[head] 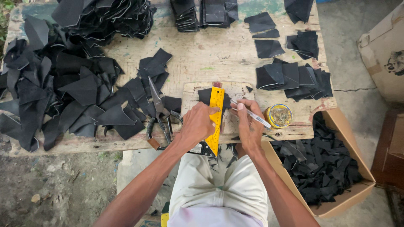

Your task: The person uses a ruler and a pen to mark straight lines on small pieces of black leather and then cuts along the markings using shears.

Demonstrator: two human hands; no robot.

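Your left hand (197,125) lay flat, fingers pressed down on the yellow ruler (215,120), pinning it at centre frame. The ruler's long axis ran nearly top to bottom of the frame, tilted slightly, its lower end past the near table edge toward your lap. It sat on a black piece of leather (206,96) on a small pale cutting board (235,90).

Your right hand (249,126) was closed in a writing grip on a thin silver pen (252,114), tip at the ruler's right edge, barrel pointing lower right.

Black-handled shears (160,111) lay just left of your left hand, blades shut and pointing up-frame. A round yellow tin (278,115) stood just right of your right hand, near the table's front edge.

The wooden table (198,54) was worn, scratched and stained. A big heap of black offcuts (63,88), irregular and curled, filled the left side. Neater stacks of cut black pieces (294,77) lay at upper right. Open room: only the bare strip at upper centre.

An open cardboard box (328,168) of black scraps sat at lower right, hard against the table's corner. A second cardboard box (385,54) stood at the far right edge, well apart.
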